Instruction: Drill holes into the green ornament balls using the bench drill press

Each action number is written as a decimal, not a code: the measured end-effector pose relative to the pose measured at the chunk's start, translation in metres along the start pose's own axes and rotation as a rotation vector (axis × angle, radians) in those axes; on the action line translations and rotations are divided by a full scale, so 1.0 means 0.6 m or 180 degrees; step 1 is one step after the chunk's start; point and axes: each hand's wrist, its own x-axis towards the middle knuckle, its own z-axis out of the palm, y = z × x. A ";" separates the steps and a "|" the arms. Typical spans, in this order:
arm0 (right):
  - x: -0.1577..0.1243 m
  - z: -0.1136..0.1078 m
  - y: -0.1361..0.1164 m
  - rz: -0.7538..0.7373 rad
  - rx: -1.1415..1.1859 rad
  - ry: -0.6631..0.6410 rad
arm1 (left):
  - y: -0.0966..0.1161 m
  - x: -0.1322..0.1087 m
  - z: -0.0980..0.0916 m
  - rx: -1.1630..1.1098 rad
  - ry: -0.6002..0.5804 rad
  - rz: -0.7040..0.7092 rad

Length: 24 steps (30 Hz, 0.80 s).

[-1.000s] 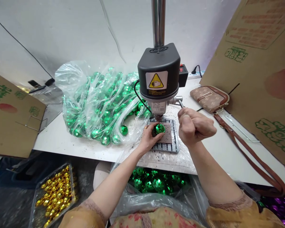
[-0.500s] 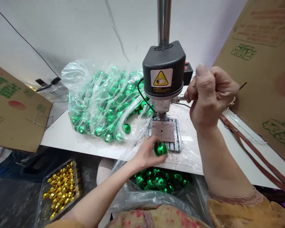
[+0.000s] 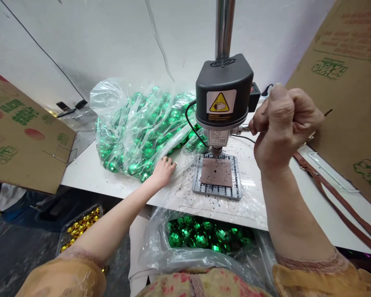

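Uppermost, the right hand [image 3: 284,123] is clenched into a tight fist, thumb on top, around the slim metal feed lever [image 3: 243,128] that juts from the drill press [image 3: 224,97]. The press has a rounded black housing with a yellow warning triangle on its label and hangs on a polished steel column. Between the two hands lies the ribbed grey base plate [image 3: 218,175], topped by a flat brown pad with a small centre hole and strewn with dark chips. The left hand [image 3: 164,169], palm down with fingers loosely curled and a ring showing, rests at the mouth of a crinkled clear plastic bag [image 3: 132,123]. The bag is full of glossy green faceted balls [image 3: 144,176]; whether the hand grips one cannot be told. Below the wrists, a second bag [image 3: 204,237] holds more green balls.
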 end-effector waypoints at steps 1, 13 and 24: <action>0.000 0.000 -0.001 0.0012 0.0013 0.0005 | -0.004 0.005 -0.003 -0.0007 0.0001 -0.0009; -0.003 0.005 -0.005 0.0101 0.0018 0.0131 | 0.153 -0.001 -0.008 -0.4207 0.0086 -0.0366; -0.008 -0.002 0.000 -0.0004 -0.0245 0.0018 | 0.210 -0.027 0.049 -0.3152 0.1014 -0.0109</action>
